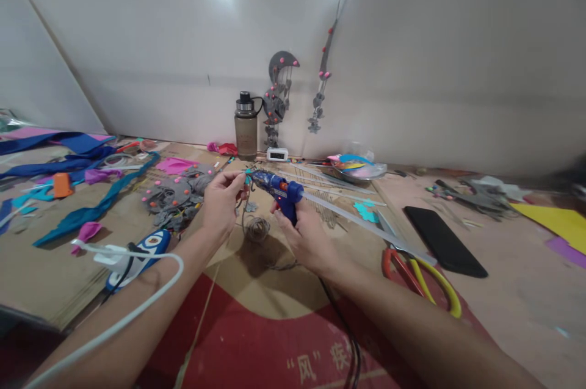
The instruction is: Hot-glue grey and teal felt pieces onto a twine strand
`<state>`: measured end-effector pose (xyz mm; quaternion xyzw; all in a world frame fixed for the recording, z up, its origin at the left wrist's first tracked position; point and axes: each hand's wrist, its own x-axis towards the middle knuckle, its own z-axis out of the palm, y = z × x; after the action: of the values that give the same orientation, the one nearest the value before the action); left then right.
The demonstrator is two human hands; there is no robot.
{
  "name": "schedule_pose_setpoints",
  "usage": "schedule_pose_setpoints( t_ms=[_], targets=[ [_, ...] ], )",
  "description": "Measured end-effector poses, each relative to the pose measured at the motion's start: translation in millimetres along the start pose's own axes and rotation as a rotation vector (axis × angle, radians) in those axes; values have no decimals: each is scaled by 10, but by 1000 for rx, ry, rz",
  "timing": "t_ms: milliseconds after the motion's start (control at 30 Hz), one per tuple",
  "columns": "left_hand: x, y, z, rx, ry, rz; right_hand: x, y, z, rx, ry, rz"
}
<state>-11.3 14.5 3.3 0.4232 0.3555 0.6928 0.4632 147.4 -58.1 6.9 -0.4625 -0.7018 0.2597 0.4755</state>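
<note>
My right hand (307, 236) is wrapped round the grip of a blue hot glue gun (280, 186). A long translucent glue stick (341, 214) runs out of its back end. My left hand (222, 199) is closed in a pinch at the gun's nozzle, holding a small teal piece (248, 178) that is mostly hidden by the fingers. A thin dark cord hangs from near these fingers towards a coil of cord (257, 228) on the cardboard. A small grey flower shape (250, 207) lies between my hands.
Red-and-yellow-handled scissors (423, 276) and a black phone (444, 240) lie right. Left are a blue-and-white power strip (140, 258), grey felt pieces (176, 196) and blue fabric strips (98, 199). A bottle (246, 132) stands at the back. A white cable (151, 297) crosses above my left forearm.
</note>
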Motion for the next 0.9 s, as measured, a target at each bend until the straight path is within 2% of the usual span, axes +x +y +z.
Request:
schedule_pose_setpoints(
  t_ms=[900],
  targets=[
    [-7,9,7,-16,-23,1,-21,25,16,-57,41,-60]
  ],
)
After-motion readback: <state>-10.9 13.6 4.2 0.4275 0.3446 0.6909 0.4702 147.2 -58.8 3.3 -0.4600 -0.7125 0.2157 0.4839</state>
